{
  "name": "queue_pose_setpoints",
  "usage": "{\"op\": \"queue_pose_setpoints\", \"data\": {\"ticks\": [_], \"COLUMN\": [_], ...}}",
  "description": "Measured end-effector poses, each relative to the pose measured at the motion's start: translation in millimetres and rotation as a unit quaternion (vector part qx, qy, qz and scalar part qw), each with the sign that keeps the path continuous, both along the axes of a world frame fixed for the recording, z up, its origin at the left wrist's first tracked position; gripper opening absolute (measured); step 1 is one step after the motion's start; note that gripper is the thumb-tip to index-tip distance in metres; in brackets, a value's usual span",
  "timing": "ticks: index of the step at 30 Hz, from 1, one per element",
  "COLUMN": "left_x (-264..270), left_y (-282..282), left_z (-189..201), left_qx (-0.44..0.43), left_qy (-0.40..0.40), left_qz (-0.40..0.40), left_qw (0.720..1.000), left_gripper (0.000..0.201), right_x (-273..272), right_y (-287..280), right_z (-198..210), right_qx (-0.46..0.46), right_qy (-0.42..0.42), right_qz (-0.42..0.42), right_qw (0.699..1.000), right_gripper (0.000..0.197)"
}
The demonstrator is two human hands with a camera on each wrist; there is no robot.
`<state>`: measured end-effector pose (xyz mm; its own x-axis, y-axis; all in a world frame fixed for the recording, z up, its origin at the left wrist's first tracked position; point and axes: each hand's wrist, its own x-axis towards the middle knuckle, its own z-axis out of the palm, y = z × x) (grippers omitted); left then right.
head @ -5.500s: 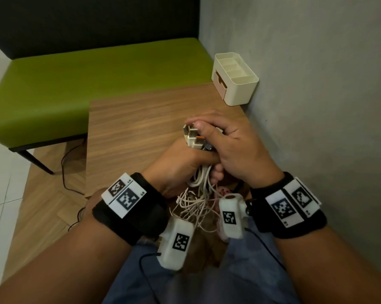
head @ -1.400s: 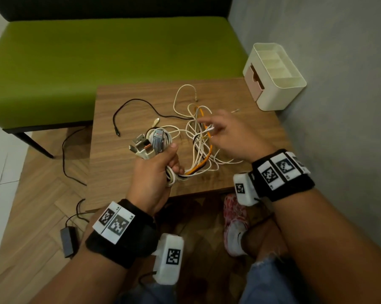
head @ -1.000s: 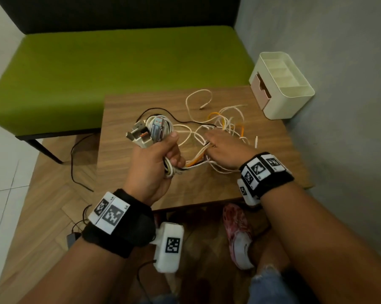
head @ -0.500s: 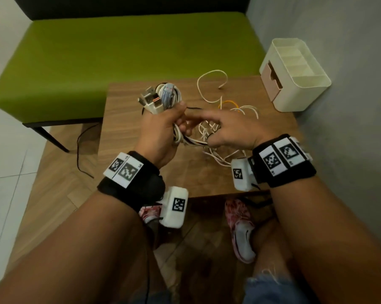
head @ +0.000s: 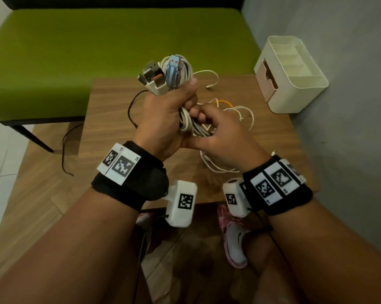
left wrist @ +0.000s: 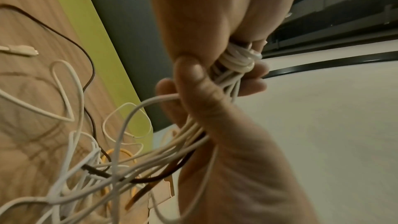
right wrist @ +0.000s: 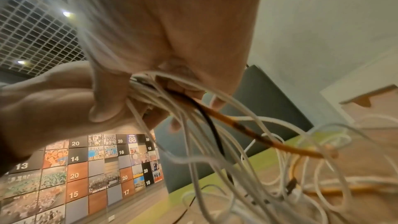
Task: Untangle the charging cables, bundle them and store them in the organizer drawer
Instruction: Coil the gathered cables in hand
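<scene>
A: Where do we hold the cables?
B: Our left hand grips the bunch, plugs up, above the table; our right hand closes round the strands just beside it. The organizer sits at the far right corner.

The charging cables are mostly white, with one orange and one black among them. Their USB plugs stand bunched upright above the left hand, which grips them; the right hand holds the strands just below. Loose loops trail onto the worktop. The cream organizer sits at the worktop's far right corner, its pinkish drawer slightly open.
</scene>
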<state>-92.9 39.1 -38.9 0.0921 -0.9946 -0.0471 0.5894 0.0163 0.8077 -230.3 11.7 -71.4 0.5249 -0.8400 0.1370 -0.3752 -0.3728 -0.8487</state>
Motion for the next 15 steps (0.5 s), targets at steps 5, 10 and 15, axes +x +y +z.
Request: {"op": "queue_pose_setpoints", "data": {"ticks": [5,10,15], "left_x": [3,11,28], "left_y": [0,6,18], "left_z": [1,2,6], "left_qx": [0.047,0.071,0.046], "left_qy": [0.052,0.084,0.110], "left_qz": [-0.028,-0.040,-0.081], "left_qw": [0.997,0.993,0.990], "left_gripper": [0.026,0.031,0.027], "right_x": [6,-4,-5], "right_y": [-15,-37,-57], "right_z": [-20,-37,-48], "right_qx": [-0.051,-0.237,-0.314], "right_qy": [0.068,0.116,0.183], "right_qz": [0.014,-0.027,-0.112], "right_qw": [0.996,0.964,0.925], "right_gripper": [0.017,0.016,0.019]}}
